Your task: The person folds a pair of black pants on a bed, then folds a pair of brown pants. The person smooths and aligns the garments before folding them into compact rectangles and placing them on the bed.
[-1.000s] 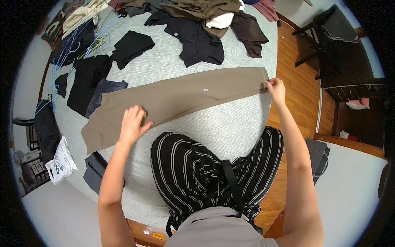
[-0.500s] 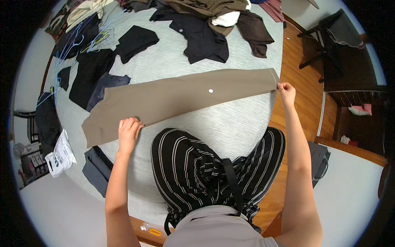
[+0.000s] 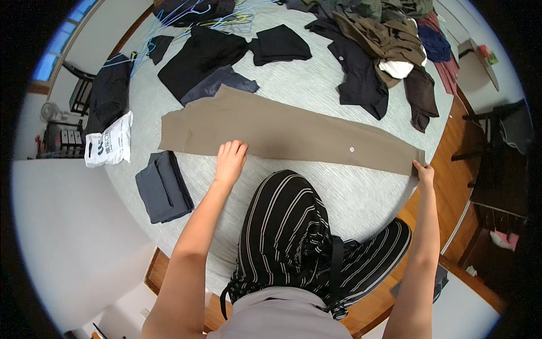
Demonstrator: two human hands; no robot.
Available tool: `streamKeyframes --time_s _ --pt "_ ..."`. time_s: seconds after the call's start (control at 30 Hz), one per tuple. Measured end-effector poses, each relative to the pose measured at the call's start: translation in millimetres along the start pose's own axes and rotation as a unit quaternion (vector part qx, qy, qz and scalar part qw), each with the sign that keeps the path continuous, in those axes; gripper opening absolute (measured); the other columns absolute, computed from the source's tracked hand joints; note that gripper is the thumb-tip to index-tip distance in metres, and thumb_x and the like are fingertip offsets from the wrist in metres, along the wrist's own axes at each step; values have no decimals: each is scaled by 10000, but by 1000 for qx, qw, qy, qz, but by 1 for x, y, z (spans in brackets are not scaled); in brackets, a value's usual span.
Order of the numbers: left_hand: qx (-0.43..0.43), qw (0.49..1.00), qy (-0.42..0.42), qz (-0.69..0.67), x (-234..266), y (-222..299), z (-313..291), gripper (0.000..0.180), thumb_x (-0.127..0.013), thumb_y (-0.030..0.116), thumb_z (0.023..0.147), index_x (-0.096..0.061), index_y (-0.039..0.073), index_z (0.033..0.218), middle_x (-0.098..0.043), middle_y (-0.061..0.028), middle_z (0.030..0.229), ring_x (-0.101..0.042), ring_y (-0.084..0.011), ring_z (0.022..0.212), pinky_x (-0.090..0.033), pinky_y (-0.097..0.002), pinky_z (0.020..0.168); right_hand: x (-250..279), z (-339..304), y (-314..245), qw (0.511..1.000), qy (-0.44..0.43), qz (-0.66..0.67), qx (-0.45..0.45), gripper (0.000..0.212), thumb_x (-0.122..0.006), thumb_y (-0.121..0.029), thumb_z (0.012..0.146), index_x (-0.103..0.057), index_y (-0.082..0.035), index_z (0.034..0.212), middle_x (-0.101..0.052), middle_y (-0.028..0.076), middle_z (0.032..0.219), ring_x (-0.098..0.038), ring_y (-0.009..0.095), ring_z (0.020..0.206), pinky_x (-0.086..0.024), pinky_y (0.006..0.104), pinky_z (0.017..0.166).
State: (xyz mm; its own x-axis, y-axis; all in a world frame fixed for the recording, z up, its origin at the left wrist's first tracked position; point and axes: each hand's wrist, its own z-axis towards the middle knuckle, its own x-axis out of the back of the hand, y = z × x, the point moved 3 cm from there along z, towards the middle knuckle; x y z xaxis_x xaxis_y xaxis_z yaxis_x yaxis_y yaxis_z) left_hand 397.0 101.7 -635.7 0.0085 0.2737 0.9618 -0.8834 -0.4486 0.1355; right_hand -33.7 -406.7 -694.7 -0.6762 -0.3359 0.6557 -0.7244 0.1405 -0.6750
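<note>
Across the pale grey bed sheet (image 3: 316, 198), a pair of taupe trousers (image 3: 282, 130) lies folded lengthwise, its wide waist end to the left and its narrow hem end to the right. A small round white mark shows near the hem. My right hand (image 3: 425, 173) pinches the lower corner of the hem between thumb and fingers. At the near edge, left of the middle, my left hand (image 3: 229, 161) is closed with its fingertips on the fabric. In front of me, my legs are crossed in black striped trousers (image 3: 288, 226).
A folded dark grey garment (image 3: 164, 189) and a white plastic bag (image 3: 110, 144) lie at the left. Behind the trousers are black garments (image 3: 203, 59), blue wire hangers (image 3: 169, 20) and a heap of clothes (image 3: 384, 39). Past the bed's right edge is wooden floor (image 3: 451, 147).
The view has turned left, so the bed's contents sit further right. My left hand has moved along the near edge toward the hem. The trousers lie straighter; my right hand still pinches the hem.
</note>
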Motion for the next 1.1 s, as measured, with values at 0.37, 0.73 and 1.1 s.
streamKeyframes --time_s 0.37,0.73,1.1 --pt "-15 991 113 -76 46 36 7 294 -698 104 756 -613 47 1032 -586 -49 968 -560 -217 934 -449 -329 840 89 24 -43 945 -104 306 41 248 -659 -124 895 -623 -84 1136 -661 0 1010 -613 117 870 -485 252 643" --pt "527 350 359 -686 -34 -91 -80 308 -645 212 903 -555 36 1139 -602 -69 1135 -565 -153 1087 -458 -323 951 81 47 -11 958 -9 288 -13 224 -686 -188 883 -646 -97 1084 -666 -30 927 -603 89 778 -443 240 602" --pt "457 268 328 -782 -11 -123 -45 456 -625 293 924 -512 27 1276 -558 -95 1282 -531 -261 1176 -443 -402 1013 84 38 -22 931 -45 353 -79 344 -674 -176 893 -584 -50 1201 -650 38 1068 -626 159 937 -510 289 735"
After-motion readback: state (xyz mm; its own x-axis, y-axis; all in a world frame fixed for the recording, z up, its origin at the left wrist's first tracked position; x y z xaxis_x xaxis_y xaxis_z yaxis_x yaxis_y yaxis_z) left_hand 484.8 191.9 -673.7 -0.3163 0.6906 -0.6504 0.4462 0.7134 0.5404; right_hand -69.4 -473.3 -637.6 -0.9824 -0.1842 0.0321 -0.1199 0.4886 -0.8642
